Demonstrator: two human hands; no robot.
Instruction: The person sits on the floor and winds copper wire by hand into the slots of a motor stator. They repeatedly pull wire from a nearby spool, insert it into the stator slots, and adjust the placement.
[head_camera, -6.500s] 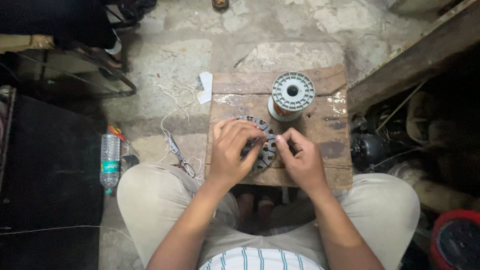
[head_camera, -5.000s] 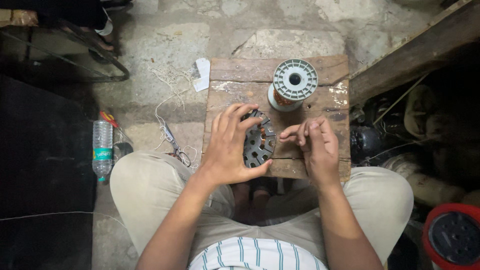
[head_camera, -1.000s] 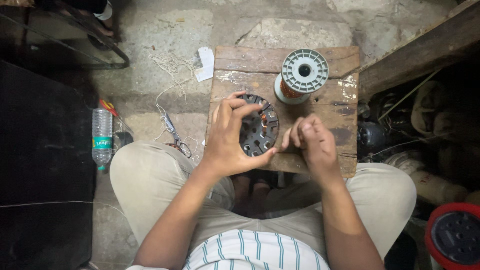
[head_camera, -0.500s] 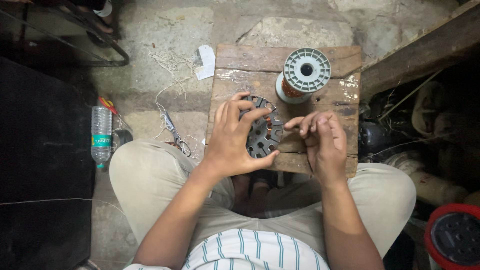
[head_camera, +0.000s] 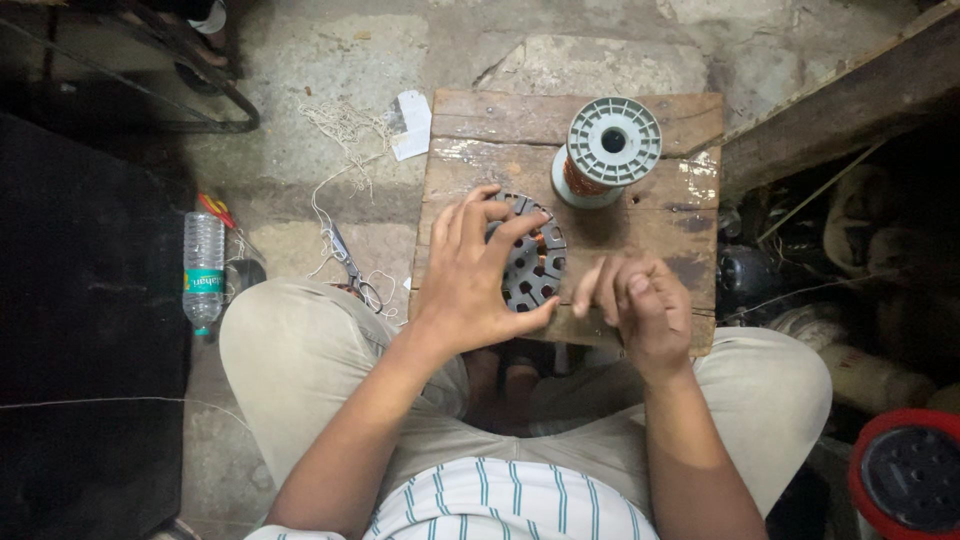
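Winding by hand on a wooden tabletop (head_camera: 640, 215)
Left hand (head_camera: 470, 275) clamps the slotted stator (head_camera: 533, 265); right hand (head_camera: 640, 305) pinches something unseen, probably wire. Keep tension even.

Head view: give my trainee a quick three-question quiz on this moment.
1. True or false: the left hand grips the slotted metal core.
2. The wire spool stands on: A) the floor, B) the wooden board, C) a lap?
3. What lies on the floor left of the scissors?

Key: 1 true. 2 B. 3 a plastic bottle.
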